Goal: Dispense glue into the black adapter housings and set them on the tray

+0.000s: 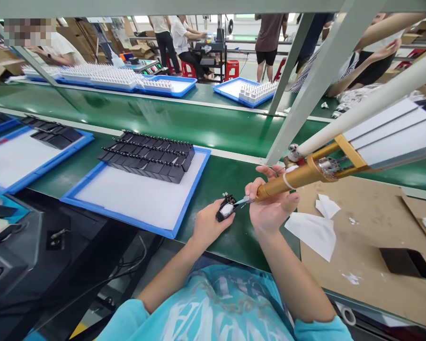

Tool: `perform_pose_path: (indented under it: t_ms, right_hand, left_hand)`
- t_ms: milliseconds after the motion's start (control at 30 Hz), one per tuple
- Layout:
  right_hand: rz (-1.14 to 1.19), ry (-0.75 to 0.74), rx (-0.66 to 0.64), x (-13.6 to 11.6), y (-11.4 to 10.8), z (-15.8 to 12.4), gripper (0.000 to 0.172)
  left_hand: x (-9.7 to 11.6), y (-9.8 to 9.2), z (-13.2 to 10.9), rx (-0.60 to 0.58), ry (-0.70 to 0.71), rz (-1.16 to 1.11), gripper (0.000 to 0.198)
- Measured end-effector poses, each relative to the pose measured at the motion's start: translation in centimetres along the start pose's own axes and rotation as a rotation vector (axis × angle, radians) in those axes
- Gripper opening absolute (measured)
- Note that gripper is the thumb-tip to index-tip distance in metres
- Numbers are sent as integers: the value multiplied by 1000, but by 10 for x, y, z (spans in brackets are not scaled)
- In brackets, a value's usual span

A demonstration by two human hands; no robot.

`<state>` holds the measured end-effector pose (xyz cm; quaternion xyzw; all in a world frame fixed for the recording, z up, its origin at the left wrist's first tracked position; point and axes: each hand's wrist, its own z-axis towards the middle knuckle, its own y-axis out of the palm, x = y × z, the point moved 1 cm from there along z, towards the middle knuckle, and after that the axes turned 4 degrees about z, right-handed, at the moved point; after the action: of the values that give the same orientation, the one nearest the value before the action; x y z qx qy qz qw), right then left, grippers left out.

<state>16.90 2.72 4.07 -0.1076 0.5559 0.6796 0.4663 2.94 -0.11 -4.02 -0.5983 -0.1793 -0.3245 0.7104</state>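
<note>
My left hand (206, 223) is closed around a small black plastic housing (220, 215), which has a white patch and bits of wiring at its open top. A gold-coloured dispensing gun (279, 186) reaches in from the right, with my right hand (269, 214) supporting and gripping it from below near its front end. Its thin pale nozzle (242, 201) points at the housing and appears to touch its opening. The fingers of my right hand are partly hidden behind the gun's barrel.
Left of my hands, a blue-rimmed tray (193, 196) carries rows of black housings (149, 154). Cardboard (362, 227) on the right bears white paper scraps (314, 232) and a black box-shaped piece (408, 264). Slanting metal posts (301, 90) stand ahead; people work beyond the green conveyor (163, 116).
</note>
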Motion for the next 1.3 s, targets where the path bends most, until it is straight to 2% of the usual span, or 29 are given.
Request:
perform_pose_path:
  t_ms: [200, 333, 633, 833, 1000, 1167, 1300]
  right_hand:
    - [7, -2, 5, 0, -1, 0, 42]
    - [2, -21, -7, -1, 1, 0, 43]
    - [-4, -1, 3, -1, 8, -4, 41]
    - [36, 36, -36, 0, 13, -9, 43]
    - [52, 53, -61, 0, 13, -10, 39]
    - [40, 49, -55, -1, 12, -9, 42]
    - [44, 20, -40, -1, 7, -6, 41]
  left_hand:
    - [4, -6, 0, 15, 23, 16, 31]
    - [5, -6, 0, 7, 16, 19, 32]
    - [-2, 6, 5, 1, -46, 3, 40]
    - [6, 13, 9, 20, 22, -150, 42]
    - [11, 13, 10, 67, 85, -152, 41]
    - [6, 13, 11, 47, 128, -125, 43]
    - [-6, 9, 17, -9, 123, -31, 45]
